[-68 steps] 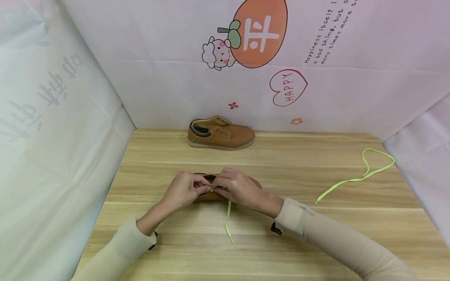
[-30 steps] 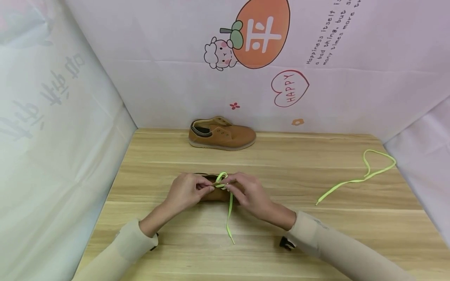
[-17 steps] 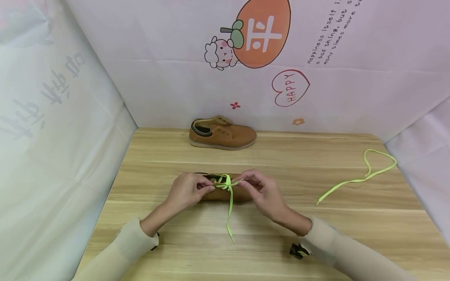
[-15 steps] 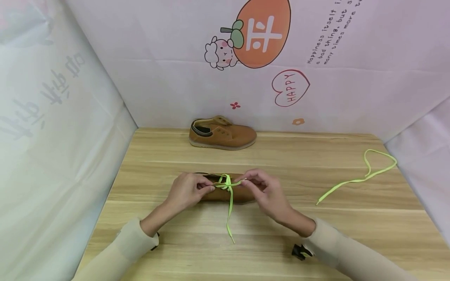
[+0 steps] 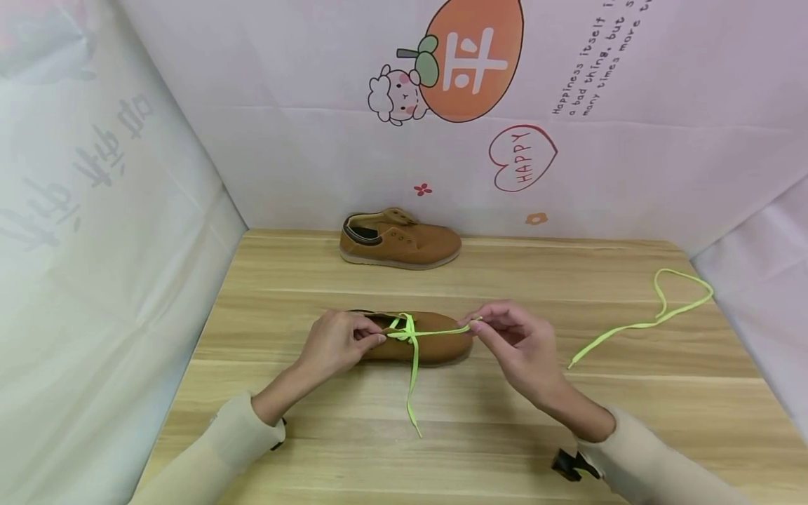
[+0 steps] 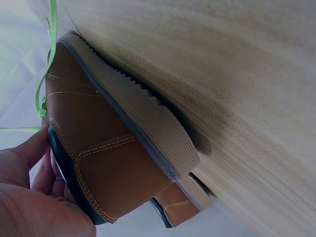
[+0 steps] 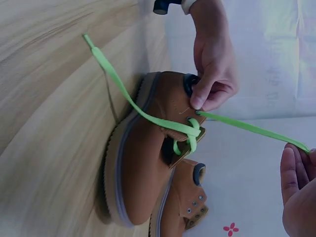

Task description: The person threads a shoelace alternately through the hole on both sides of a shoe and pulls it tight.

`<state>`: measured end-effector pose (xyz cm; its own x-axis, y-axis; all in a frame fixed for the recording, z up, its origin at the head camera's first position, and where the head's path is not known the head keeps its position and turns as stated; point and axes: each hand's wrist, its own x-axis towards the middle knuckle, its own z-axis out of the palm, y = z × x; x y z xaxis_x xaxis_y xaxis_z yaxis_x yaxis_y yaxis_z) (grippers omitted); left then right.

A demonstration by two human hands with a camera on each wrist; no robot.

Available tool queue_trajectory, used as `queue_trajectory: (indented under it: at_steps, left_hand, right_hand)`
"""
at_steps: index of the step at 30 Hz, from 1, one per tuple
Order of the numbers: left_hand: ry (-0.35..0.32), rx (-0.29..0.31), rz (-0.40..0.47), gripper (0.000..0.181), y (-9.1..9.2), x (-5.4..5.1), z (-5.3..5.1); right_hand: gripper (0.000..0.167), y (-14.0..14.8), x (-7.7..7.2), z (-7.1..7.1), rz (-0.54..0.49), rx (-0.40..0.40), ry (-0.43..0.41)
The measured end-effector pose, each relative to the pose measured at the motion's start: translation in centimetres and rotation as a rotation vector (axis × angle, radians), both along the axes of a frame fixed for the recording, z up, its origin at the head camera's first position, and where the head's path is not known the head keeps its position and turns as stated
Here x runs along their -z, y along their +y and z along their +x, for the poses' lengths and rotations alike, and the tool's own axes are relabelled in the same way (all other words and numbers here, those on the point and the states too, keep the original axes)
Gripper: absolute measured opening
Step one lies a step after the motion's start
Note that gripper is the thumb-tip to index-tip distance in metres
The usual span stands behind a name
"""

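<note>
Your left hand (image 5: 336,344) pinches the near shoe (image 5: 442,349) of two on the table (image 5: 315,449), hiding its nine-o'clock heel; your right hand (image 5: 524,351) clamps one threaded lace (image 5: 410,328) toward three, one loose lace (image 5: 644,324) beyond, far shoe (image 5: 423,245) at twelve.

The far brown shoe (image 5: 435,243) is standing at the back edge of a wood-grain tabletop (image 5: 530,280). Well to the right of that shoe, a loose neon-yellow lace (image 5: 637,325) is lying in a bent loop. Behind the shoe a white sheet (image 5: 303,161) is rising; above the shoe it is showing a red flower (image 5: 423,189), a sheep (image 5: 398,96) and an orange fruit (image 5: 473,59), while a HAPPY heart (image 5: 524,158) is appearing up and to the right.
</note>
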<state>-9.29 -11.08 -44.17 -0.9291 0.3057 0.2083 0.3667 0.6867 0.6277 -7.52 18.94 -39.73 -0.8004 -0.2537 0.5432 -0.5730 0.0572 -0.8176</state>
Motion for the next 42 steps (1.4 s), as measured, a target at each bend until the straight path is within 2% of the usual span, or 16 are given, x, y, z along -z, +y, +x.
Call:
queue_trajectory:
  at_steps: [4, 11, 31, 36, 42]
  left_hand:
    - [0.005, -0.002, -0.008, 0.007, 0.0, 0.0, 0.0]
    - [0.01, -0.008, -0.01, 0.009, 0.1, 0.1, -0.1]
    - [0.022, -0.019, -0.019, 0.005, 0.2, 0.2, 0.1]
    - [0.007, -0.014, -0.013, 0.007, 0.1, 0.3, 0.0]
    - [-0.002, 0.001, -0.003, 0.005, -0.1, 0.3, -0.1]
  right_hand:
    - [0.019, 0.9, 0.1, 0.1, 0.005, 0.021, -0.001]
    - [0.014, 1.7, -0.2, -0.3, -0.07, -0.007, 0.0]
    - [0.013, 2.2, -1.8, -0.7, -0.1, 0.022, -0.038]
    - [0.018, 1.6, -2.0, -0.1, -0.08, -0.058, -0.028]
    - [0.028, 0.6, -1.9, 0.9, -0.054, -0.208, 0.004]
